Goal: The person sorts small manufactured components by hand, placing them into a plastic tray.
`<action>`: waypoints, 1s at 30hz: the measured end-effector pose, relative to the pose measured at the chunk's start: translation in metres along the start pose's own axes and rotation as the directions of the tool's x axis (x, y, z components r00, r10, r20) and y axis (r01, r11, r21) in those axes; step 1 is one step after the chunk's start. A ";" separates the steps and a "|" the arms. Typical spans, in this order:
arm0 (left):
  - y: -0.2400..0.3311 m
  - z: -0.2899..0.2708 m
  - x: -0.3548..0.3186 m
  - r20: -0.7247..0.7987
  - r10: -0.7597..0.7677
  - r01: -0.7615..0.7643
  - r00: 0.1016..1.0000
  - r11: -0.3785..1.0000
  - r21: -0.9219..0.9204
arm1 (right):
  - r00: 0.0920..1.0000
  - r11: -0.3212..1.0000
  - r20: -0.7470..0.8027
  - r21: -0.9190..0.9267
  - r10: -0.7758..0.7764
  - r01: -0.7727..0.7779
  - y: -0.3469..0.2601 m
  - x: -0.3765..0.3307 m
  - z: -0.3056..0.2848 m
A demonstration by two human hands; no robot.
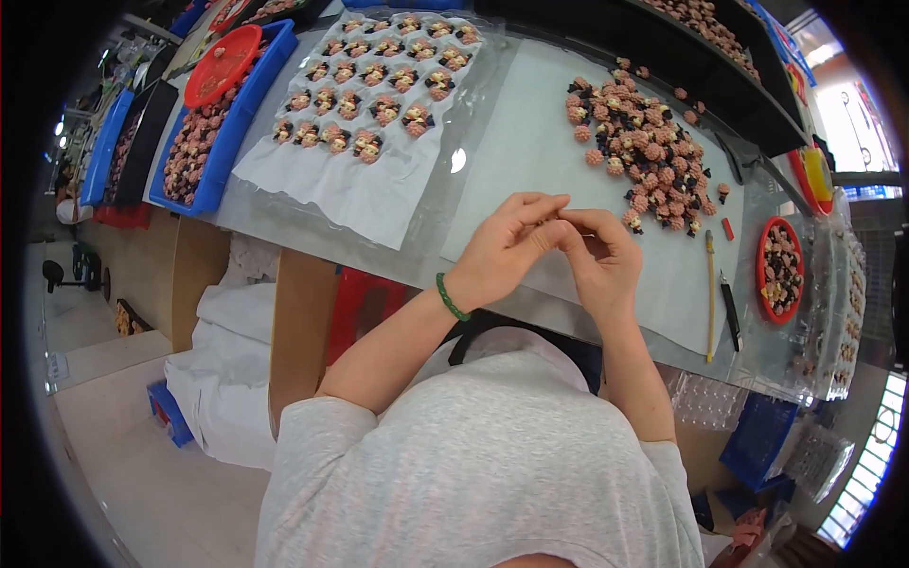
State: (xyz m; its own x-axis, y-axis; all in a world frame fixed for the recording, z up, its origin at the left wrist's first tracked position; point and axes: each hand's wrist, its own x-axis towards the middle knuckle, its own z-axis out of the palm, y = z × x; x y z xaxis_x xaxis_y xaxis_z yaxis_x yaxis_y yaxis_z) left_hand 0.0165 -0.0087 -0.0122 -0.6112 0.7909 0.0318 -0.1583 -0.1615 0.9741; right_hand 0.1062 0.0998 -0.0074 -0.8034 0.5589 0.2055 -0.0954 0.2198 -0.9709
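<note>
1. Head view – the left hand (507, 248) and the right hand (598, 256) meet above the near edge of the bench (511, 142), fingertips pressed together. The fingers (544, 210) of the left hand are curled and pinched nearly closed against those of the right; whatever small piece sits between them is hidden by the fingers, so what they grip cannot be told.
2. A green bead bracelet (451, 298) circles the left wrist, just behind the left hand.
3. Beyond the hands, toward the far right of the bench, lies a loose heap of small pink-and-black pieces (644, 151) – the nearest of them just past the right hand's fingertips.
4. Left of that heap, a white sheet (327, 180) carries more of the same pieces, set out in neat rows (383, 80).
5. Further left of the sheet, a blue tray (227, 133) holds more pinkish pieces, with a round red lid (222, 64) resting on its far end.
6. Right of the heap, at the bench's right end, a round red dish (780, 270) holds dark and pink pieces.
7. Between the hands and that dish lie a long yellow stick (710, 293) and a black pen-like tool (730, 312), side by side and apart from each other.
</note>
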 end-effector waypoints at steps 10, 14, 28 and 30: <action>0.056 -0.052 0.001 -0.123 0.431 -0.123 0.894 0.501 0.857 | 0.975 0.940 0.024 0.264 0.219 -0.217 -0.007 0.001 -0.002; 0.044 -0.085 0.013 -0.129 0.483 0.071 0.866 0.137 0.988 | 0.970 0.944 0.001 0.232 0.242 -0.235 -0.003 0.001 -0.009; 0.029 -0.061 0.015 -0.114 0.377 0.233 0.919 -0.285 0.930 | 0.943 0.526 -0.130 -0.849 -0.306 0.054 0.018 0.000 -0.066; 0.036 -0.048 0.016 0.073 0.660 -0.187 0.748 0.104 0.977 | 0.966 0.755 -0.213 -0.654 -0.147 -0.030 0.014 -0.004 -0.064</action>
State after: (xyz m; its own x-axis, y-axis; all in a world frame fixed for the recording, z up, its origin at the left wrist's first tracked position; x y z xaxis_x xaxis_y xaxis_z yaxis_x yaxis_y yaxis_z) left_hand -0.0362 -0.0305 0.0130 -0.5051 0.5277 0.6829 0.8553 0.4122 0.3140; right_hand 0.1456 0.1522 -0.0140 -0.6371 0.6778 0.3670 0.3363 0.6729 -0.6589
